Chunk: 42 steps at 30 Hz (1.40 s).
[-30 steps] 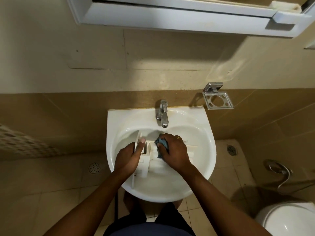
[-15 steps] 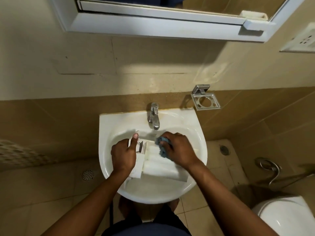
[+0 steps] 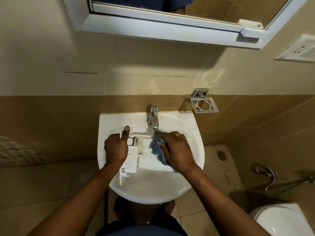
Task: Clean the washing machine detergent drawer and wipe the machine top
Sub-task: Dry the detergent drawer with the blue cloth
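A white detergent drawer (image 3: 148,159) lies across the bowl of a white wall sink (image 3: 146,191), below the chrome tap (image 3: 153,119). My left hand (image 3: 116,148) grips the drawer's left front panel, thumb stretched up along its edge. My right hand (image 3: 177,150) holds a crumpled blue-grey cloth (image 3: 157,148) and presses it onto the drawer's right compartment. The drawer's right end is hidden under that hand. No washing machine is in view.
A chrome soap holder (image 3: 204,103) hangs on the tiled wall right of the tap. A white mirror cabinet (image 3: 162,29) juts out above. A toilet (image 3: 281,220) sits at the lower right, with a hose hook (image 3: 265,174) and floor drains (image 3: 221,155) nearby.
The drawer has tipped from standing on edge to lying flatter in the bowl. My right hand has rubbed the cloth along it. My view has tilted up, showing more cabinet.
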Each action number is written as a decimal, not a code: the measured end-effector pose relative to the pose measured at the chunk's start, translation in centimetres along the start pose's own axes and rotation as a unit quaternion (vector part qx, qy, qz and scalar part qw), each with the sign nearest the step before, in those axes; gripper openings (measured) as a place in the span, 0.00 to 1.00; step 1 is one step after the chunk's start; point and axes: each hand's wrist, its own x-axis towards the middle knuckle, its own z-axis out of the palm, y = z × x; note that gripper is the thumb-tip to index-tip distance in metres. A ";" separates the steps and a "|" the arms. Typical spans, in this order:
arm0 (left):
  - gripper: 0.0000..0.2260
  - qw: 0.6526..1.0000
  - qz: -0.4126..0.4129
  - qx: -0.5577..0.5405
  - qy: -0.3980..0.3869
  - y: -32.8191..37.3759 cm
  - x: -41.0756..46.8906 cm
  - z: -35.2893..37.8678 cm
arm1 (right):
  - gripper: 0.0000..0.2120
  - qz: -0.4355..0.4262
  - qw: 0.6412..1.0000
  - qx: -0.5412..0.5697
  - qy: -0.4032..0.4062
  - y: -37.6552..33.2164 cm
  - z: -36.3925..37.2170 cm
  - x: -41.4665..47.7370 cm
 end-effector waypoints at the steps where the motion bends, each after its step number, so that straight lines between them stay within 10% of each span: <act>1: 0.32 1.000 0.009 0.021 -0.001 -0.1 0.1 -0.3 | 0.11 0.030 0.999 -0.010 -0.002 1.9 -0.8 -0.7; 6: 0.37 0.997 0.018 0.067 -0.014 -1.1 0.7 -1.1 | 0.06 0.207 0.978 0.018 0.024 7.2 -4.6 -2.0; 13: 0.27 0.987 -0.127 -0.102 -0.010 0.2 3.1 -1.1 | 0.10 0.178 0.964 0.098 0.173 1.5 -3.6 -0.3; 21: 0.49 0.970 -0.177 -0.151 -0.071 -3.9 6.5 -0.9 | 0.05 0.285 0.907 0.261 0.165 0.5 -5.5 0.3; 28: 0.44 0.974 -0.173 -0.134 -0.052 -1.6 4.2 -1.5 | 0.15 0.078 0.984 0.064 0.147 -0.8 -4.2 -0.4; 33: 0.34 0.974 -0.188 -0.117 -0.055 -1.5 4.0 -1.8 | 0.13 0.104 0.976 0.060 0.180 0.0 -6.8 -1.8; 42: 0.32 0.980 -0.175 0.083 -0.041 1.9 3.2 -0.5 | 0.15 0.034 0.993 0.078 -0.087 -4.9 1.0 -0.4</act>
